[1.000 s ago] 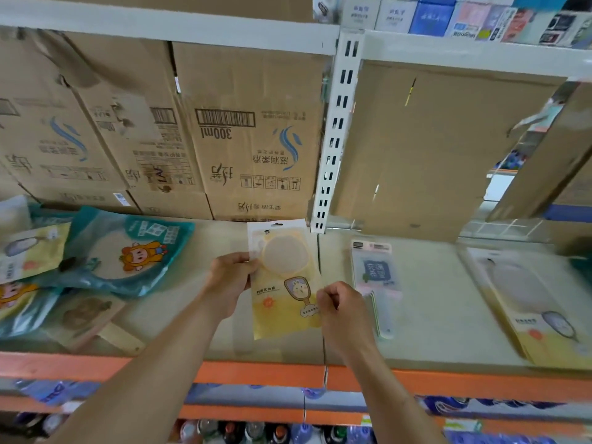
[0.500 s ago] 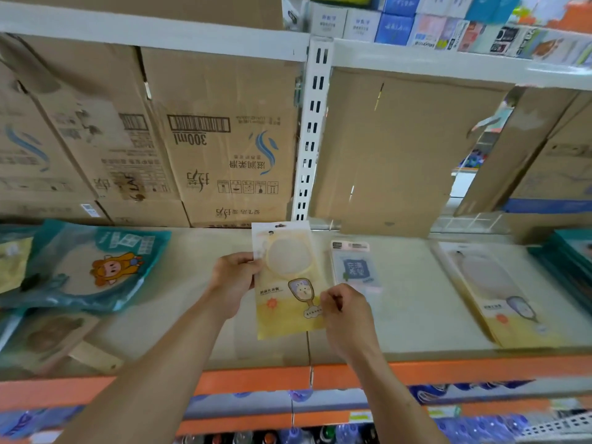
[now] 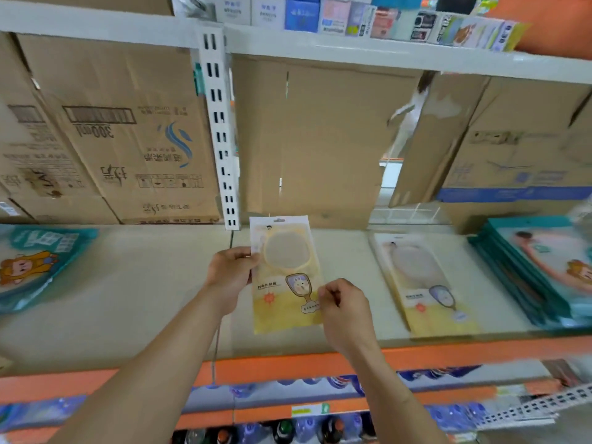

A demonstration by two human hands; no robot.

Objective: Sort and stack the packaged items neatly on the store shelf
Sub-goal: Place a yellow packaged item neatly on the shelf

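Observation:
I hold a flat yellow mirror packet (image 3: 285, 277) upright over the middle of the beige shelf (image 3: 144, 299). My left hand (image 3: 231, 275) pinches its upper left edge and my right hand (image 3: 344, 307) pinches its lower right edge. A matching yellow packet (image 3: 423, 283) lies flat on the shelf to the right. Further right sits a stack of teal packets (image 3: 538, 270). More teal packets with a cartoon figure (image 3: 38, 264) lie at the far left.
Brown cardboard boxes (image 3: 128, 136) line the back of the shelf, split by a white slotted upright (image 3: 221, 136). The shelf has an orange front rail (image 3: 288, 363). Small boxed goods (image 3: 352, 17) fill the shelf above; bottles (image 3: 288, 431) stand below.
The view has swung to the right, and the packet in both hands has travelled right with it. The small blue packet seen earlier beside my right hand is no longer visible.

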